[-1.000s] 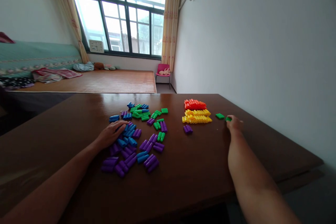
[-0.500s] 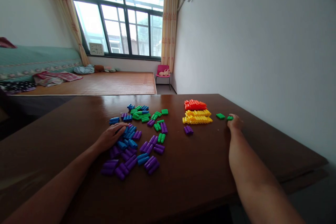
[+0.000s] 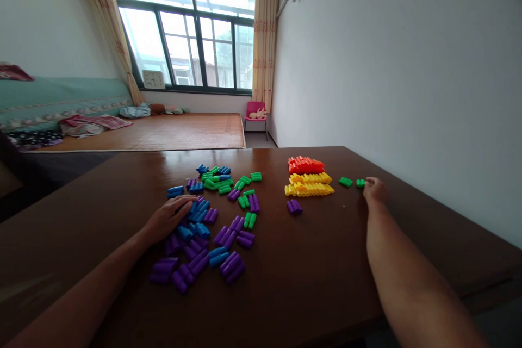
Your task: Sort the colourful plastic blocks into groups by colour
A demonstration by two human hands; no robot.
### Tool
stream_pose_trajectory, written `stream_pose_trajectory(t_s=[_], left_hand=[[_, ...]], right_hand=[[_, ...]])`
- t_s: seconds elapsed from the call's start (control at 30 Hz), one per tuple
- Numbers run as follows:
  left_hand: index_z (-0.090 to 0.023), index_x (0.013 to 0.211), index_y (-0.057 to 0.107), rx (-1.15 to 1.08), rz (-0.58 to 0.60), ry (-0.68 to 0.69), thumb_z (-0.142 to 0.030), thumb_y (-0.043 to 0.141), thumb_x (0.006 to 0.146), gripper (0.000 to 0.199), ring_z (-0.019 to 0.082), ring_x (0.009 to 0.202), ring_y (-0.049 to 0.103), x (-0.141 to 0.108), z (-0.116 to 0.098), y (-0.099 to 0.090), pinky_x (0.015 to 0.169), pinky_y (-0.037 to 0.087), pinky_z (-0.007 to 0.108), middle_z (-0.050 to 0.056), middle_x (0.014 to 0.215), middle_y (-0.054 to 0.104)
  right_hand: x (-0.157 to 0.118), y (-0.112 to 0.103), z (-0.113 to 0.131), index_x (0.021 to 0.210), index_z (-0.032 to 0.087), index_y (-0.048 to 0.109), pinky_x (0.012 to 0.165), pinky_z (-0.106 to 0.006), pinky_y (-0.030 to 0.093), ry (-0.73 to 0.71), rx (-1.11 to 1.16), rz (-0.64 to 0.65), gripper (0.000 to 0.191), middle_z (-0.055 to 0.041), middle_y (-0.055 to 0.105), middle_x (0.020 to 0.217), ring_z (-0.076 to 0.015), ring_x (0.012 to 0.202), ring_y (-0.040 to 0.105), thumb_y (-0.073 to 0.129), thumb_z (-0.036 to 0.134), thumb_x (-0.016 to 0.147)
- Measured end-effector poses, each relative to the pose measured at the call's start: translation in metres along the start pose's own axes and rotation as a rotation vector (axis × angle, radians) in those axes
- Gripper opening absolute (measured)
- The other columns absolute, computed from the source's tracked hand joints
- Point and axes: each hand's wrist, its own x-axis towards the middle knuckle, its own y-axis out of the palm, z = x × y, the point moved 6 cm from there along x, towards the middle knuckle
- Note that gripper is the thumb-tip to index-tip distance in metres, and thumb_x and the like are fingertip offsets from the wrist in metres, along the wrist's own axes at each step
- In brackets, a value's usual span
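Observation:
My left hand (image 3: 170, 218) lies on the left-hand pile, fingers stretched out over blue plastic tube pieces (image 3: 198, 210). Purple tube pieces (image 3: 198, 262) are scattered below and beside it, some partly hidden by the hand. On the far right, my right hand (image 3: 374, 190) has its fingertips closed at the edge of a green tube piece (image 3: 360, 183), which lies on or just above the tabletop. Another green tube piece (image 3: 346, 181) rests a little to the left of it.
Yellow pieces (image 3: 309, 185) are lined up in rows on the dark wooden table (image 3: 293, 261), with orange-red pieces (image 3: 305, 165) behind. A single purple piece (image 3: 294, 207) lies in front of them. Loose green pieces (image 3: 218, 182) lie at the pile's back. A wall (image 3: 408, 81) borders the right side.
The view has shifted slightly. My right hand shows less overlap with the green piece, now gripping only its right edge. My left hand stays on the pile.

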Motion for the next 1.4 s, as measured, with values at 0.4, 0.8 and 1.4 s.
stream_pose_trajectory(t_s=[0.4,0.8,1.4], left_hand=[[-0.026,0.115,0.068,-0.012,-0.022,-0.026,-0.066,0.037,0.088,0.058,0.025,0.115,0.059,0.000,-0.005,-0.002,0.105,0.041,0.038,0.005,0.121,0.068],[-0.025,0.115,0.068,-0.019,-0.017,-0.025,-0.068,0.036,0.087,0.061,0.025,0.115,0.059,0.000,-0.004,-0.002,0.105,0.041,0.035,0.005,0.122,0.067],[-0.023,0.115,0.067,0.034,-0.022,-0.002,-0.058,0.033,0.093,0.053,0.024,0.116,0.057,-0.001,-0.009,0.003,0.105,0.040,0.038,0.006,0.123,0.066]], right_hand=[[-0.020,0.002,0.056,0.122,0.020,0.061,0.096,-0.044,0.040,-0.259,-0.128,0.144,0.040,-0.0127,0.064,0.115,-0.0272,0.118,0.049,0.048,0.027,0.084],[-0.023,-0.028,0.044,0.121,0.017,0.063,0.085,-0.058,0.040,0.011,-0.229,0.041,0.053,-0.0208,0.063,0.115,-0.0378,0.110,0.050,0.044,0.053,0.087],[-0.009,-0.009,0.023,0.115,0.019,0.068,0.087,-0.044,0.044,-0.042,-0.142,0.165,0.044,-0.0147,0.067,0.106,-0.0285,0.100,0.060,0.044,0.011,0.080]])
